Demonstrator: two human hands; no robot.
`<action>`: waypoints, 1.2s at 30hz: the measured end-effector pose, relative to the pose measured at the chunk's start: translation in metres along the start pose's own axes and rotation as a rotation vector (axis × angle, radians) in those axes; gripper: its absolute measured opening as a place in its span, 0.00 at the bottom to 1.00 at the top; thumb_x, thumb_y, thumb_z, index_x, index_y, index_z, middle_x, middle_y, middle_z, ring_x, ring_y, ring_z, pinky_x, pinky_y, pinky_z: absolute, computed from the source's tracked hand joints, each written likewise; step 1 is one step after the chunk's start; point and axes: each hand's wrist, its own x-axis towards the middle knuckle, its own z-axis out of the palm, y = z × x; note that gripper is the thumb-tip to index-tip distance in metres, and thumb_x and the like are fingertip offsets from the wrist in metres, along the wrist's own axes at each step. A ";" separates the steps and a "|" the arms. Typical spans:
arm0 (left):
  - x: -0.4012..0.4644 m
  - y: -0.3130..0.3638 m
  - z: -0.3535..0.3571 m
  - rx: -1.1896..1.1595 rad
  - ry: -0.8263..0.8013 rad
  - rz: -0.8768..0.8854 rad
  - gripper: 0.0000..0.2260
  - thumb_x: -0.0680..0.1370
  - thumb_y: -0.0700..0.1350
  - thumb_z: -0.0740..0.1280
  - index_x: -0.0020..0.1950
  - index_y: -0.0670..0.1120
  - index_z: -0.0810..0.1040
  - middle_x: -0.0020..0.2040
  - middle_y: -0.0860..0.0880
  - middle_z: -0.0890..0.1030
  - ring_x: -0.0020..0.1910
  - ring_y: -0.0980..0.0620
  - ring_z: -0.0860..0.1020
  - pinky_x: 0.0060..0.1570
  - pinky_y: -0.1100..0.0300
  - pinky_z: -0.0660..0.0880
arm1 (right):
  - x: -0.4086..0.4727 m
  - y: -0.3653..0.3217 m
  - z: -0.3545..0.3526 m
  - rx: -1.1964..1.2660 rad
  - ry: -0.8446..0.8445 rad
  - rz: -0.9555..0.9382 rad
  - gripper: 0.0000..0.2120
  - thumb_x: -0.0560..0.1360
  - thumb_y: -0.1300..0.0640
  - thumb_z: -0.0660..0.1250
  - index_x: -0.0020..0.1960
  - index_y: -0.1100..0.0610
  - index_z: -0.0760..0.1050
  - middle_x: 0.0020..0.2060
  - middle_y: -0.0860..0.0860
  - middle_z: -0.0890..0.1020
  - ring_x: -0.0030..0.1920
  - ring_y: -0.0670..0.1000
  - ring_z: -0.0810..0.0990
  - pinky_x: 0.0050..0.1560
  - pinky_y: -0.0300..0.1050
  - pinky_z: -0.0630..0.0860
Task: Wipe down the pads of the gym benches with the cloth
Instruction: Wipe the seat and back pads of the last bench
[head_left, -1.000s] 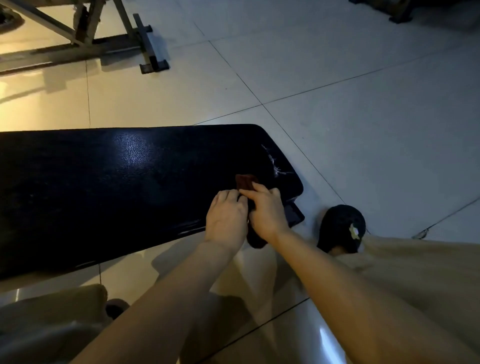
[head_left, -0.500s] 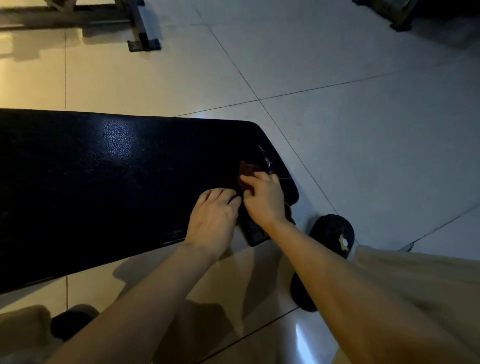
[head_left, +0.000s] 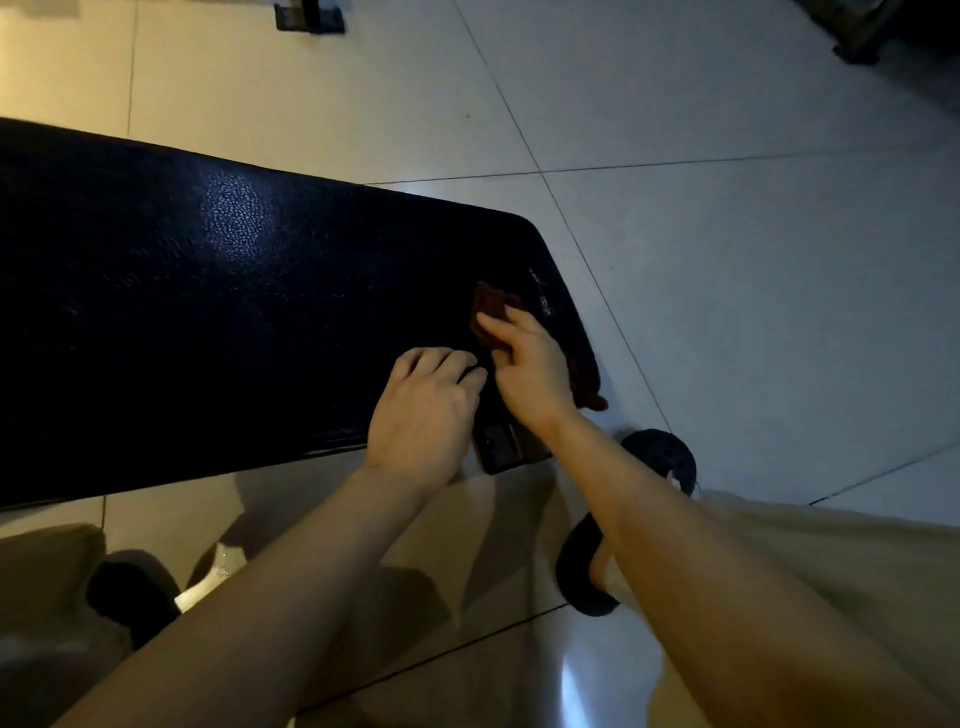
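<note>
Right hand (head_left: 530, 364): fingers curled, gripping dark red-brown cloth (head_left: 491, 312) against black textured bench pad (head_left: 234, 312) near its rounded end. Left hand (head_left: 426, 405): relaxed, resting flat on pad, just beside.

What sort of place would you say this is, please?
Most likely a gym floor. A long black padded bench stands on pale glossy floor tiles, and the metal foot of another frame shows at the top edge.
</note>
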 end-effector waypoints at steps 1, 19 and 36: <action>0.002 0.002 0.000 -0.008 0.004 -0.002 0.16 0.79 0.45 0.65 0.67 0.47 0.75 0.67 0.50 0.74 0.68 0.48 0.68 0.69 0.52 0.59 | 0.001 -0.002 0.004 0.005 -0.046 -0.057 0.22 0.79 0.67 0.59 0.71 0.56 0.70 0.74 0.53 0.65 0.74 0.52 0.62 0.73 0.44 0.59; 0.011 0.011 0.010 0.074 0.016 -0.088 0.19 0.82 0.51 0.56 0.73 0.48 0.69 0.73 0.49 0.69 0.73 0.48 0.64 0.69 0.51 0.60 | 0.036 0.038 -0.017 0.008 -0.144 -0.137 0.25 0.78 0.70 0.57 0.73 0.54 0.68 0.76 0.51 0.62 0.76 0.50 0.58 0.75 0.41 0.55; 0.015 0.014 0.007 0.125 -0.090 -0.146 0.21 0.83 0.54 0.51 0.77 0.54 0.61 0.76 0.53 0.62 0.74 0.49 0.60 0.69 0.53 0.58 | 0.059 0.065 -0.042 0.022 -0.207 -0.101 0.25 0.79 0.69 0.56 0.73 0.52 0.67 0.76 0.48 0.61 0.75 0.51 0.61 0.74 0.42 0.58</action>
